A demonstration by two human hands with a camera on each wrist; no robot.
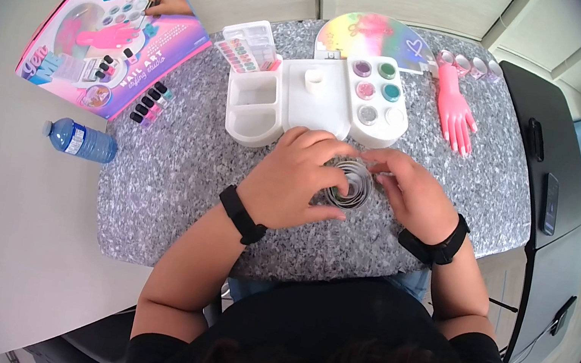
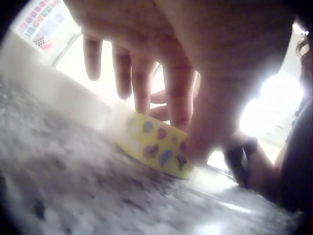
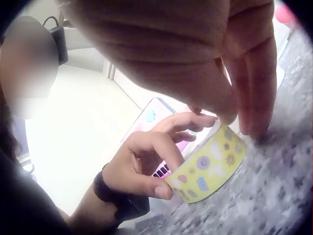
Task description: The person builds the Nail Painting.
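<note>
A coiled strip [image 1: 361,186], wound in loose rings, stands on edge on the granite-patterned table [image 1: 169,215]. Its yellow outer face [image 3: 208,171] is printed with small coloured shapes in the right wrist view. My left hand [image 1: 296,179] pinches the coil's near left side, with a finger inside the rings and the thumb against the outside. At the opposite side is my right hand [image 1: 415,195], its thumb and fingertips right at the coil's rim. In the right wrist view the right hand's fingers [image 3: 259,93] reach straight down past the coil.
Beyond the hands stands a white station [image 1: 314,120] with pots of coloured glitter. A pink model hand [image 1: 456,111] lies at the right back. At left are a nail art box [image 1: 112,32], several small polish bottles [image 1: 149,106] and a water bottle [image 1: 86,141].
</note>
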